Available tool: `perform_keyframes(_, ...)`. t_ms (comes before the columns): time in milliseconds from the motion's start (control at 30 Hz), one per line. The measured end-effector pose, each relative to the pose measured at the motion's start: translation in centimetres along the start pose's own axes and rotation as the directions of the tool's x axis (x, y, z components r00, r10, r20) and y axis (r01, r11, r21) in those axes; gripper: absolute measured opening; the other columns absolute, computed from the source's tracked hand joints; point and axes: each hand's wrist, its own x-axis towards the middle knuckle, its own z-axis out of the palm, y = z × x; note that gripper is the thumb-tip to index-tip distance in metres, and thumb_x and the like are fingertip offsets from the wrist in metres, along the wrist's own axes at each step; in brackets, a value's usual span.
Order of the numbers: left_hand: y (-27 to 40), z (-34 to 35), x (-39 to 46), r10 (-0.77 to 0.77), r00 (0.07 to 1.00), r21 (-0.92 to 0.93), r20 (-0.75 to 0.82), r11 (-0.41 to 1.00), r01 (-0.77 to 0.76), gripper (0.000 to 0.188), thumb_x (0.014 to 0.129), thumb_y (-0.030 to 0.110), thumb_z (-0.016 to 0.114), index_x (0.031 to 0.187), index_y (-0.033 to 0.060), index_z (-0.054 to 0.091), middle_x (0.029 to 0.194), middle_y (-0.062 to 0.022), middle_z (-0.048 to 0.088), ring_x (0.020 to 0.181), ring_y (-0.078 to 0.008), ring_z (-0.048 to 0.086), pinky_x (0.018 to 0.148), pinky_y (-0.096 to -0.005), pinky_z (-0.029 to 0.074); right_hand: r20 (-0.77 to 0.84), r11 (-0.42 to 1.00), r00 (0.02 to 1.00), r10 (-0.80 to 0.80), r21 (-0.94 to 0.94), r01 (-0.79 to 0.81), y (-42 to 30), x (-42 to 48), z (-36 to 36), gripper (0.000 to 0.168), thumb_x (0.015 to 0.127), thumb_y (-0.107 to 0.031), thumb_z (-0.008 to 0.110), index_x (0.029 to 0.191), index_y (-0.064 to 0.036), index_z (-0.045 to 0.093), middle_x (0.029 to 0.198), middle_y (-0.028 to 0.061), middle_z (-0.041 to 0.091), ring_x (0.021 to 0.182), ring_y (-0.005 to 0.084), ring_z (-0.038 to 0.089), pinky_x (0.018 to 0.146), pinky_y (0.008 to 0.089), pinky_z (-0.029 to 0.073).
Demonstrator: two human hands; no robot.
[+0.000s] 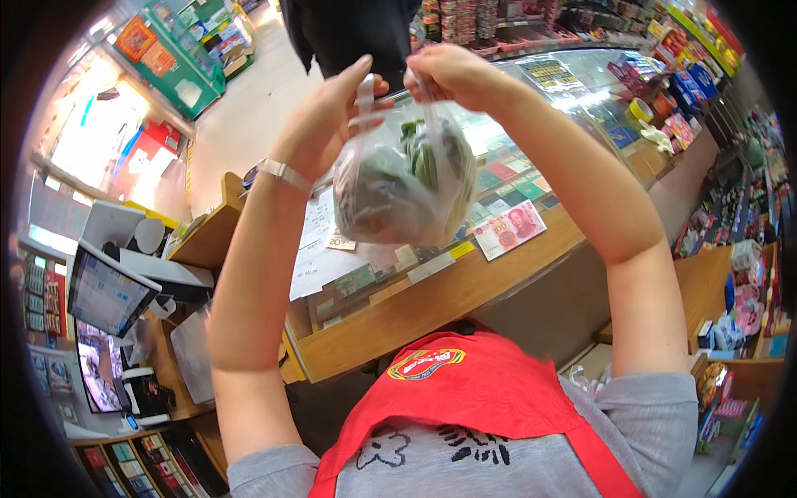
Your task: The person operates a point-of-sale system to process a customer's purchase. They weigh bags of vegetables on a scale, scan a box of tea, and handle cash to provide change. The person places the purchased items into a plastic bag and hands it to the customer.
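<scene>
A filled translucent plastic bag [398,187] hangs between my two hands above a glass-topped counter [373,317]. Dark green leafy produce and brownish contents show through its film; what exactly they are I cannot tell. My left hand [333,112], with a pale band at the wrist, has one bag handle looped at its fingers, which are partly spread. The other handle is pinched in my right hand [451,75]. A 100-yuan banknote [510,229] lies on the counter's near edge, right of the bag. Partly behind the bag, a 20-yuan note [341,241] rests on paper sheets [308,252].
A person in dark clothes [352,31] stands across the counter. To the left are a monitor [112,289], a second screen [98,367] and a wooden ledge [208,239]. Packaged goods and a yellow tape roll [640,110] sit at the counter's far right.
</scene>
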Motion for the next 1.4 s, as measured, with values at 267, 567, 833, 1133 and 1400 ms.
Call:
perform_keyframes(267, 1.1, -1.5, 6.0, -0.026, 0.99, 0.048, -0.139, 0.998, 0.033, 0.04, 0.091, 0.037, 0.063, 0.106, 0.0004, 0.058, 0.101, -0.0108, 0.063, 0.096, -0.0223, 0.066, 0.079, -0.0314, 0.053, 0.012, 0.952, 1.0, -0.026, -0.306, 0.029, -3.0, 7.2, 0.1, 0.015, 0.091, -0.015, 0.054, 0.091, -0.002, 0.063, 0.078, 0.0031, 0.064, 0.066, 0.0115, 0.061, 0.064, 0.0264, 0.052)
perform_keyframes(567, -5.8, -5.4, 8.8, -0.064, 0.966, 0.012, -0.251, 0.998, 0.069, 0.041, 0.093, 0.031, 0.06, 0.117, -0.002, 0.052, 0.108, -0.0144, 0.063, 0.094, -0.0225, 0.063, 0.078, -0.0316, 0.053, -0.002, 0.855, 0.976, -0.217, -0.483, 0.189, 4.1, 13.2, -1.7, 0.024, 0.091, -0.01, 0.05, 0.078, 0.005, 0.064, 0.07, 0.013, 0.065, 0.057, 0.0171, 0.061, 0.052, 0.0306, 0.049)
perform_keyframes(833, -15.8, -12.7, -0.1, 0.377, 0.808, 0.763, -0.453, 0.632, 0.133, 0.042, 0.081, 0.036, 0.07, 0.098, -0.0018, 0.063, 0.081, -0.0189, 0.065, 0.079, -0.0332, 0.063, 0.076, -0.0382, 0.05, 0.061, 0.824, 0.994, -0.089, -0.556, 0.108, 7.6, 12.6, -5.8, 0.039, 0.089, -0.027, 0.063, 0.113, 0.002, 0.056, 0.087, 0.0113, 0.066, 0.079, 0.0187, 0.066, 0.067, 0.0313, 0.051)
perform_keyframes(1133, -30.7, -11.7, -9.0, 0.471, 0.868, 0.977, -0.157, 0.202, 0.068, 0.026, 0.081, 0.018, 0.065, 0.105, 0.0077, 0.066, 0.1, -0.0084, 0.065, 0.088, -0.0299, 0.06, 0.078, -0.0396, 0.052, 0.1, 0.42, 0.51, -0.854, -0.444, 0.791, 5.2, -1.6, 2.4, 0.02, 0.092, 0.005, 0.05, 0.11, -0.001, 0.057, 0.109, 0.0094, 0.062, 0.101, 0.0189, 0.061, 0.091, 0.0299, 0.045)
perform_keyframes(1400, -22.7, -9.7, -18.1, 0.254, 0.755, 0.276, -0.605, 0.956, -0.101, 0.02, 0.092, 0.016, 0.059, 0.088, -0.0033, 0.064, 0.069, -0.0063, 0.062, 0.068, -0.0087, 0.058, 0.061, -0.0285, 0.046, 0.478, 0.749, 0.783, -0.399, -0.323, 0.578, 11.3, -10.9, 16.0, 0.062, 0.083, 0.001, 0.062, 0.14, -0.003, 0.039, 0.134, 0.0145, 0.05, 0.124, 0.0241, 0.047, 0.102, 0.0351, 0.038)
